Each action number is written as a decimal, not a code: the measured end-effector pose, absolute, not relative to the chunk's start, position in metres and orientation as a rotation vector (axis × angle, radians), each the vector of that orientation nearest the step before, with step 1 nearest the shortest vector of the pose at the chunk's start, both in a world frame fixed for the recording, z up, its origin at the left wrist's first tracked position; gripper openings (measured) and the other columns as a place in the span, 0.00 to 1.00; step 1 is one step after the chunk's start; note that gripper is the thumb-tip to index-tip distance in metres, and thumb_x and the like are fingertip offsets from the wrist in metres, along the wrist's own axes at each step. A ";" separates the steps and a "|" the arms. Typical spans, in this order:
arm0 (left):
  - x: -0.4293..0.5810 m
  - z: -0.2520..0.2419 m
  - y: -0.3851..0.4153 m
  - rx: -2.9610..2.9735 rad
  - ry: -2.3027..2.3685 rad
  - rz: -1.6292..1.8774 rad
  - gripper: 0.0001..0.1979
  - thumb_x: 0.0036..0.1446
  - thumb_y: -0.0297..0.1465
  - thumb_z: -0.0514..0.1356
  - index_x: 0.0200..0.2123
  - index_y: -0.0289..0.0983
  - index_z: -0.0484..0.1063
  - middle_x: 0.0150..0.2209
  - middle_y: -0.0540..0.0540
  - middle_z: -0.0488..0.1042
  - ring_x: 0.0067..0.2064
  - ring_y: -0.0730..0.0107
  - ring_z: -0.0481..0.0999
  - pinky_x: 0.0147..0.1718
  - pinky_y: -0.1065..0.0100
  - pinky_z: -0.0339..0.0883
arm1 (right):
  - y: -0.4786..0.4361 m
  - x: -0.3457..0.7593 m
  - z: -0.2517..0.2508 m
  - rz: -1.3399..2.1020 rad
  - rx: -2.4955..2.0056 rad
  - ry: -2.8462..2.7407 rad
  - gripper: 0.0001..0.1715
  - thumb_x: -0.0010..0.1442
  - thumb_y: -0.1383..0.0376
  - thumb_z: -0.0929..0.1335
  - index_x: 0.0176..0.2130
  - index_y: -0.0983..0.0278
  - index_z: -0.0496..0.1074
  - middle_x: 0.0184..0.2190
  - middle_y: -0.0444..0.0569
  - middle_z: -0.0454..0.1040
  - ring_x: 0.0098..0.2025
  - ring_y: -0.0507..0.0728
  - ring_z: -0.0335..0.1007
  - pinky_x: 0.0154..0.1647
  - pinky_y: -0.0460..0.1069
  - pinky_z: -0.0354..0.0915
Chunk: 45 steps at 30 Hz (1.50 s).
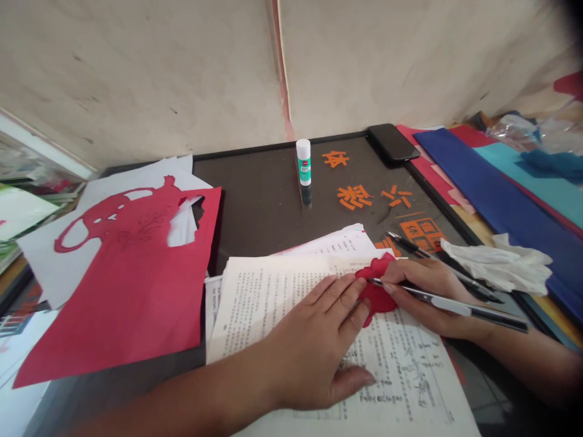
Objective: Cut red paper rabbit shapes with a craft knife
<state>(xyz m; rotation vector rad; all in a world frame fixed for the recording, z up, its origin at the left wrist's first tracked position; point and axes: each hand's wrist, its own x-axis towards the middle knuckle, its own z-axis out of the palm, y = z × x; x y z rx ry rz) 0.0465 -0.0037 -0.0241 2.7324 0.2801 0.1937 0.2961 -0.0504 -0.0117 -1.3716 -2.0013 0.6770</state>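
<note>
My left hand [314, 340] lies flat on the printed sheets [255, 303], its fingertips pressing the edge of a curvy piece of red paper [376, 297]. My right hand [423, 297] grips a slim craft knife [455, 308], with its tip at the red piece near my left fingertips. The blade's point is hidden among my fingers and the paper. The sheets are covered in small Chinese print and lie in a loose stack under both hands.
A red sheet with a teapot cut out [127, 285] lies left on white paper. A dark cutting mat [255, 182] holds a glue stick [303, 162], orange paper characters [353, 197] and a phone [392, 142]. A second knife [437, 258], white gloves [496, 265] and blue paper [501, 188] lie right.
</note>
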 end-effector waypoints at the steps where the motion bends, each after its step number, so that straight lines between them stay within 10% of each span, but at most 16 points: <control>1: 0.046 -0.024 -0.004 2.734 0.281 0.191 0.36 0.67 0.50 0.49 0.65 0.26 0.55 0.70 0.28 0.43 0.72 0.47 0.39 0.68 0.46 0.42 | -0.050 0.297 -0.011 0.683 -1.373 -2.023 0.06 0.64 0.65 0.65 0.33 0.59 0.66 0.24 0.44 0.69 0.24 0.54 0.64 0.25 0.50 0.60; 12: 0.046 -0.023 -0.004 2.725 0.284 0.201 0.36 0.67 0.50 0.49 0.66 0.27 0.54 0.70 0.29 0.44 0.72 0.48 0.40 0.68 0.46 0.42 | -0.049 0.300 -0.009 0.691 -1.404 -2.065 0.06 0.64 0.67 0.65 0.32 0.60 0.66 0.24 0.43 0.69 0.25 0.53 0.65 0.27 0.49 0.62; 20: 0.044 -0.021 -0.005 2.809 0.164 0.367 0.33 0.66 0.48 0.51 0.59 0.24 0.64 0.60 0.25 0.65 0.64 0.40 0.61 0.63 0.44 0.55 | -0.047 0.290 -0.004 0.747 -1.511 -1.946 0.09 0.64 0.62 0.65 0.32 0.60 0.69 0.23 0.42 0.71 0.22 0.52 0.65 0.24 0.48 0.61; 38: 0.045 -0.016 -0.005 2.880 0.247 0.582 0.19 0.67 0.39 0.53 0.52 0.32 0.70 0.52 0.39 0.74 0.56 0.55 0.70 0.66 0.47 0.48 | -0.048 0.287 -0.001 0.554 -1.674 -1.610 0.12 0.65 0.57 0.67 0.33 0.61 0.70 0.22 0.43 0.72 0.23 0.52 0.66 0.23 0.46 0.63; 45: 0.044 -0.017 -0.006 2.878 -0.126 0.573 0.16 0.69 0.37 0.53 0.50 0.33 0.73 0.54 0.46 0.75 0.57 0.63 0.70 0.66 0.59 0.52 | -0.046 0.275 -0.019 0.986 -1.463 -1.505 0.12 0.65 0.56 0.68 0.45 0.60 0.70 0.36 0.47 0.78 0.35 0.55 0.75 0.35 0.49 0.71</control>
